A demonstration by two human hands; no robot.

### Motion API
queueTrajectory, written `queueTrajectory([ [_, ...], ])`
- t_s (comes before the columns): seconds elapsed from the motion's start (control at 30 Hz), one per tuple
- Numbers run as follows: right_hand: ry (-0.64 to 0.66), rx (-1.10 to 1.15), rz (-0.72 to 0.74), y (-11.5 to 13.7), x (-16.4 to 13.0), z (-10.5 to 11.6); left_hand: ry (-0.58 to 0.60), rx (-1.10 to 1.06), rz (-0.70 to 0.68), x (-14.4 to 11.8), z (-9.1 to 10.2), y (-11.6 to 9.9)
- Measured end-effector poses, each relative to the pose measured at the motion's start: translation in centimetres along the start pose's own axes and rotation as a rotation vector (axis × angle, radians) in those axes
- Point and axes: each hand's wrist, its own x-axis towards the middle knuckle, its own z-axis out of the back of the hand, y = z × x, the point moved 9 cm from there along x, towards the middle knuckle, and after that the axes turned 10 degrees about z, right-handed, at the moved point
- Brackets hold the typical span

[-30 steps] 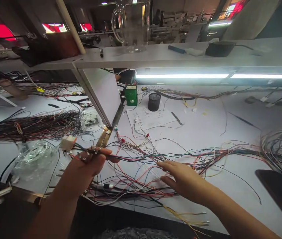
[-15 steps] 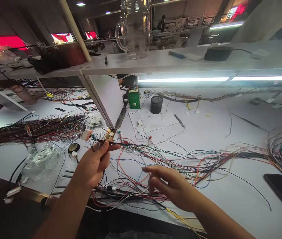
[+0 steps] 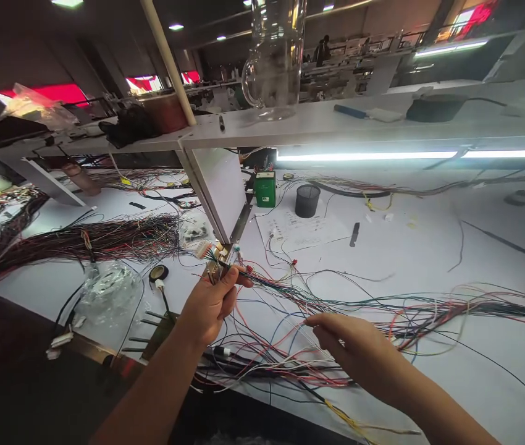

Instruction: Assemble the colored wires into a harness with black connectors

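My left hand is closed round a bundle of thin coloured wires, with the thumb pressed on top. Just beyond this grip, the bundle ends in a white and orange connector. My right hand is below the bundle, with thumb and index finger pinched together on what looks like a thin wire; the fingertips partly hide it. From my left hand the bundle runs to the right across the white table. More loose red, white and black wires lie under and between my hands.
A mesh cup, a green box and a printed sheet are at the back. Left of my hands lie a black tape roll, a plastic bag and a thick wire bundle. A shelf with a glass jug spans above.
The view has shifted, so the scene sits further right. My left hand keeps its grip on the wires. My right hand's loosely curled fingers have come together into a pinch.
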Motion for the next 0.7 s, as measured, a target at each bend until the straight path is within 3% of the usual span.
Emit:
queueTrajectory([
  [0.13,-0.074,-0.101,0.059,0.9,1.7,-1.2,0.019,0.040,0.007,-0.2,-0.1,0.7],
  [0.27,-0.190,-0.101,0.004,1.2,2.4,-0.6,0.005,0.092,-0.036,-0.4,-0.1,0.8],
  [0.37,-0.185,-0.210,-0.002,1.5,2.4,-0.2,-0.020,0.104,-0.055,-0.6,0.0,0.8],
  [0.43,-0.223,-0.298,0.058,2.5,2.4,0.5,-0.036,0.106,-0.050,-0.7,-0.1,0.9],
  [0.6,-0.517,-0.376,0.260,6.6,2.7,4.0,-0.086,0.157,-0.043,-0.8,-0.3,1.3],
  [0.7,-0.540,-0.397,0.321,8.2,4.0,4.5,-0.128,0.227,-0.065,-0.8,-0.2,1.4],
])
